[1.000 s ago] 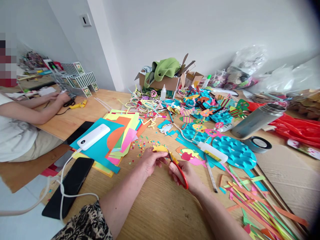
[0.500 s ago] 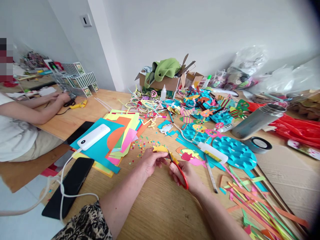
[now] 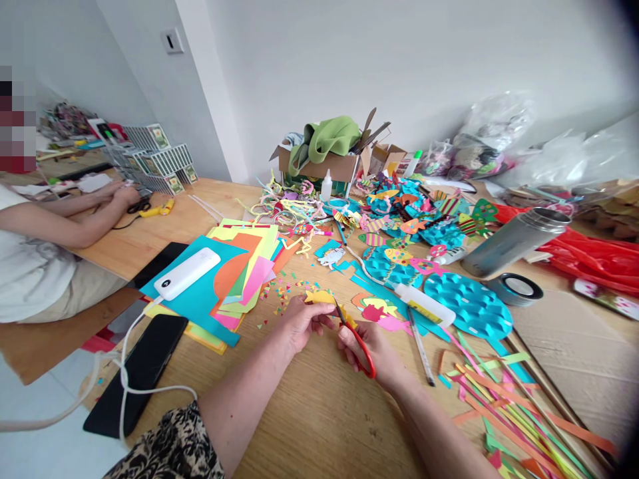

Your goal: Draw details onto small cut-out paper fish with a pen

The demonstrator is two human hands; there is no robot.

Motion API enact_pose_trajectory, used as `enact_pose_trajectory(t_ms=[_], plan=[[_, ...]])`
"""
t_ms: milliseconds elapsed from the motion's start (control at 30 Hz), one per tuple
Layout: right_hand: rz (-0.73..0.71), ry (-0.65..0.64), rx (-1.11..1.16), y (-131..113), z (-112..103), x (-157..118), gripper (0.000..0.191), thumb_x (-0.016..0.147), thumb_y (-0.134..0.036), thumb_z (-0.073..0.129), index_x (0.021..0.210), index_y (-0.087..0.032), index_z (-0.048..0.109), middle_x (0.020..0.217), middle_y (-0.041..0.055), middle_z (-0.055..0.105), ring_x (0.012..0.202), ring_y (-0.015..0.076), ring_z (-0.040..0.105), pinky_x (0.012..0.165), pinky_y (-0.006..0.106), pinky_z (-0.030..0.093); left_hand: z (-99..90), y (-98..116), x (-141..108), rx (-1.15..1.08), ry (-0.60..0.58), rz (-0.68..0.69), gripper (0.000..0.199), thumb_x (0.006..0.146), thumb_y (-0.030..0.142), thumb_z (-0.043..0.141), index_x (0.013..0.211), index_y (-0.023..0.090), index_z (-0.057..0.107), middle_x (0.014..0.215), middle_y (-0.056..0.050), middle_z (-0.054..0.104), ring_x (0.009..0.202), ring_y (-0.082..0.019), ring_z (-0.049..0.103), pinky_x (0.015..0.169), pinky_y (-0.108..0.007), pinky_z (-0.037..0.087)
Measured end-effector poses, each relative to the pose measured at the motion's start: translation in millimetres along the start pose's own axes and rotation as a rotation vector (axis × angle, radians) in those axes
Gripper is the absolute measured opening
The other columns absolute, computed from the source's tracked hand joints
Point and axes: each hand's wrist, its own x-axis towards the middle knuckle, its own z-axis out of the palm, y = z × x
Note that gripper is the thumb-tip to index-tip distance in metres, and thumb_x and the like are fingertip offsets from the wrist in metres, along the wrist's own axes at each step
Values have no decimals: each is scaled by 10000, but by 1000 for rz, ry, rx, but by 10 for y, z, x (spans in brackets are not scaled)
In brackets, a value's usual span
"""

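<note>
Between its thumb and fingers my left hand (image 3: 305, 323) pinches a small yellow paper piece (image 3: 319, 297). My right hand (image 3: 372, 349) is closed around the red handles of a pair of scissors (image 3: 368, 359). The dark blades point up and left, against the yellow paper close to my left fingertips. Just beyond my right hand lie cut paper fish, among them a dark pink one (image 3: 374, 313). Tiny coloured paper scraps (image 3: 279, 293) are scattered left of the yellow piece.
Coloured sheets (image 3: 254, 266) and a white power bank (image 3: 192, 273) lie left, above a black phone (image 3: 142, 372). Rightward are a glue bottle (image 3: 424, 305), a pen (image 3: 422, 346), a blue disc (image 3: 469, 305), paper strips and a steel flask (image 3: 514, 243). Another person sits far left.
My hands, the scissors and the yellow paper show almost no movement. At the far left, the other person's head and hands have shifted slightly.
</note>
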Motion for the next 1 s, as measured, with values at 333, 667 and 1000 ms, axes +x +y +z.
enact_pose_trajectory(t_ms=[333,667,1000], plan=[[2,-15,-22,-33,-8,-9,576,757,-729,579,562,-198,471,421,-27,483,344,80,389,381,224,247,5,33,11,-45,62,78,404,535,394,861,790,156,655,718,5,638,529,-96,593,375,-171,304],[26,-11,-14,-82,-9,-16,567,748,-738,572,580,-207,466,424,-29,493,355,89,413,390,227,272,1,23,24,-78,73,147,323,500,296,854,683,158,625,664,9,627,550,-95,555,516,-210,404],[37,-10,66,-108,-14,-12,659,724,-840,460,572,-201,511,412,-18,494,346,92,411,387,228,268,11,28,-7,-56,23,87,336,459,251,870,718,159,677,767,-34,680,667,-133,609,618,-237,440]])
